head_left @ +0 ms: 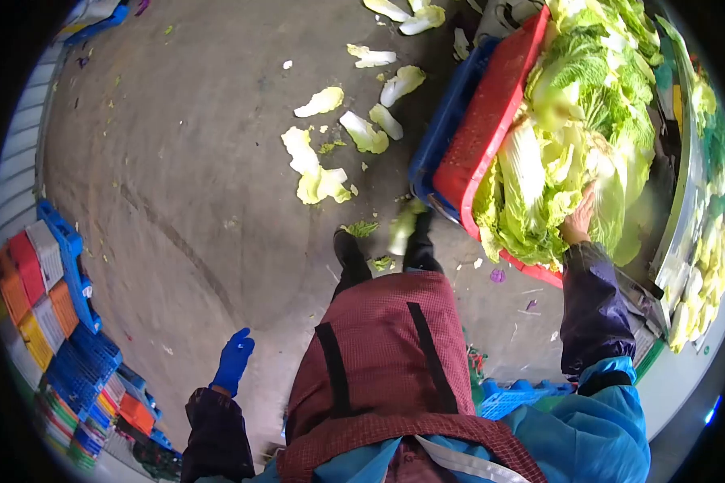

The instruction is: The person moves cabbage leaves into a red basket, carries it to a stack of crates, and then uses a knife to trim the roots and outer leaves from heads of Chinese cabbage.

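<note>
Since the R hand (pixel 582 214) is low among the napa cabbages (pixel 524 165) heaped in the red crate (pixel 491 113), a good hold there means palm under the firm white base, not fingers hooked in loose outer leaves, b/c those tear off easily. Fingertips run in against the leaves, so can't tell if they're pinching, cupping or just pressing; view's a bit soft there, but it's probably contact w/ one head near the crate's close end. L hand (pixel 234 360), in a blue glove, is well apart, low over the floor (pixel 177 274), fingers close together, w/ nothing seen in it. For a heavy or slippery head, best bring it across to steady the leafy top; one hand alone could let it roll. The pile stands above the crate rim, so lift up & clear before turning, else neighbours may spill. The crate sits right beside a blue crate (pixel 433 153); don't snag leaves b/w the two. Loose leaves (pixel 321 101) lie on the floor ahead, & green scraps (pixel 361 229) by the shoes: slip risk, so feet planted, no reaching at full stretch.
</note>
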A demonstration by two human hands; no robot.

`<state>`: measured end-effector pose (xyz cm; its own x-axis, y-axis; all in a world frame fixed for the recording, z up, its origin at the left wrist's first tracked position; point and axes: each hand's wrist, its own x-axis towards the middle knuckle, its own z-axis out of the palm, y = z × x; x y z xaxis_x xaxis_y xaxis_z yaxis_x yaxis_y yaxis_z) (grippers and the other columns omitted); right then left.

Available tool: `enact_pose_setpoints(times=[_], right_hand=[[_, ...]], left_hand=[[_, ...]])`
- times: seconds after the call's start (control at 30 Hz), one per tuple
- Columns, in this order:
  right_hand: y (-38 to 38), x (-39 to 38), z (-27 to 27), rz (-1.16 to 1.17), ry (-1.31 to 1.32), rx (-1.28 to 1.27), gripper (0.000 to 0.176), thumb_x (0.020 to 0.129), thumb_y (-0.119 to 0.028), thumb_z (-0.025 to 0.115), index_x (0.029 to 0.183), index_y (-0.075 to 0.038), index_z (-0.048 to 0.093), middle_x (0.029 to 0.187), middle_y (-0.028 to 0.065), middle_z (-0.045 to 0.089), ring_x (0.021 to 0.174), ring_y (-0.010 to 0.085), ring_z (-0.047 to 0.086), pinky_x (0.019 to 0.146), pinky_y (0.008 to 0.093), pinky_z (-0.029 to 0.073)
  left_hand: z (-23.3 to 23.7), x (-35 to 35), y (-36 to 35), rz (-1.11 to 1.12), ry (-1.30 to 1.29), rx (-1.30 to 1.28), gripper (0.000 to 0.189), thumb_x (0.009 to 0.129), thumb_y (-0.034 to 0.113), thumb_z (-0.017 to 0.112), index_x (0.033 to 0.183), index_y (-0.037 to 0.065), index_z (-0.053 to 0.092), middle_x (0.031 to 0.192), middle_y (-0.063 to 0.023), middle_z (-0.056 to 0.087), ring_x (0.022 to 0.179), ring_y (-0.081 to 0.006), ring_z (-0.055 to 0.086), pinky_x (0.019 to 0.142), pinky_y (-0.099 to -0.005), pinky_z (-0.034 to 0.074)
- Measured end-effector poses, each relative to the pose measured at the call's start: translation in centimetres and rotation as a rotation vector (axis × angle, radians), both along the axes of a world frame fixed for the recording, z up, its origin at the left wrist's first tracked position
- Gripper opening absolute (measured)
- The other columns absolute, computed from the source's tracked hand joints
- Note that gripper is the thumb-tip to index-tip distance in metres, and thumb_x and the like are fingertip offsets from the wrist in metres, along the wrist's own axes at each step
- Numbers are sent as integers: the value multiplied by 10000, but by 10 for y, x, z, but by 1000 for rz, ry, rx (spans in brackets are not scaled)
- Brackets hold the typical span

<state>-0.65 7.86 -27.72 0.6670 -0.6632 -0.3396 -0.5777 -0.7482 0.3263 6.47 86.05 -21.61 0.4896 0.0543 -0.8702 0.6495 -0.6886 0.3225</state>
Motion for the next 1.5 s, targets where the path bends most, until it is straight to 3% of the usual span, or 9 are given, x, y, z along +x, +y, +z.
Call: enact_pose_setpoints(times=[0.3, 0.53, 0.7, 0.87, 1.0, 1.1, 1.17, 1.37, 1.5], right_hand=[[2, -7, 5, 86, 8, 0, 780, 722, -99, 535, 1386, -5, 137, 1439, 245, -102, 1320, 452, 50, 1032, 520, 219], [-3, -14, -5, 165, -58, -42, 767, 727, -98, 565, 1378, -7, 170, 1436, 261, -75, 1316, 459, 55, 1017, 539, 214], [0, -12, -4, 129, -100, -12, 633, 824, -262, 471, 1361, -23, 235, 1435, 269, -52, 1311, 470, 52, 996, 587, 203], [11, -13, 2, 36, -186, 37, 691, 859, -380, 413, 1413, -89, 121, 1441, 257, -41, 1308, 472, 68, 1030, 561, 164], [27, -10, 10, 168, -231, -35, 717, 850, -331, 423, 1421, -85, 66, 1434, 278, 4, 1296, 477, 107, 1032, 551, 149], [46, 16, 42, -38, -81, 94, 750, 820, -223, 467, 1422, -75, 45, 1428, 292, -3, 1306, 468, 79, 1039, 541, 135], [48, 22, 42, -111, -95, 142, 806, 781, -166, 510, 1422, -73, 30, 1427, 294, -14, 1317, 461, 44, 1044, 536, 131], [51, 30, 53, -157, -11, 183, 811, 785, -160, 517, 1418, -60, 20, 1428, 295, -26, 1326, 449, 0, 1063, 519, 81], [52, 33, 52, -191, 73, 164, 807, 775, -124, 516, 1418, -62, 32, 1429, 292, -42, 1331, 438, -6, 1064, 517, 82]], left_hand=[[-20, -13, 21, 68, 228, -31, 409, 835, 191, 594, 1207, 44, 510, 838, -28, 600, 739, -101, 550, 692, -250, 457], [10, 20, -22, -23, 198, -2, 410, 846, 198, 586, 1217, 45, 502, 895, -44, 598, 749, -105, 545, 699, -249, 457], [31, 54, -54, -30, 120, -81, 418, 863, 240, 567, 1228, 52, 490, 948, -51, 580, 807, -107, 533, 741, -251, 441], [40, 66, -46, 18, 113, -13, 421, 859, 234, 566, 1238, 70, 483, 982, -54, 579, 802, -118, 542, 735, -255, 444], [55, 98, -46, 40, 238, 26, 454, 823, 286, 597, 1231, 118, 491, 959, -11, 592, 789, -126, 553, 679, -260, 421], [64, 150, -79, -70, 237, 69, 430, 844, 256, 569, 1240, 110, 482, 972, -22, 596, 795, -124, 557, 689, -257, 426], [40, 184, -87, -374, -50, -40, 422, 867, 233, 540, 1262, 107, 462, 993, -36, 598, 828, -127, 560, 693, -249, 426], [85, 283, -208, -106, -94, -213, 420, 876, 247, 552, 1259, 96, 471, 981, -20, 596, 825, -107, 550, 690, -228, 422], [78, 307, -201, -261, 5, -55, 420, 868, 241, 573, 1250, 93, 480, 949, -4, 586, 799, -91, 537, 696, -227, 422]])
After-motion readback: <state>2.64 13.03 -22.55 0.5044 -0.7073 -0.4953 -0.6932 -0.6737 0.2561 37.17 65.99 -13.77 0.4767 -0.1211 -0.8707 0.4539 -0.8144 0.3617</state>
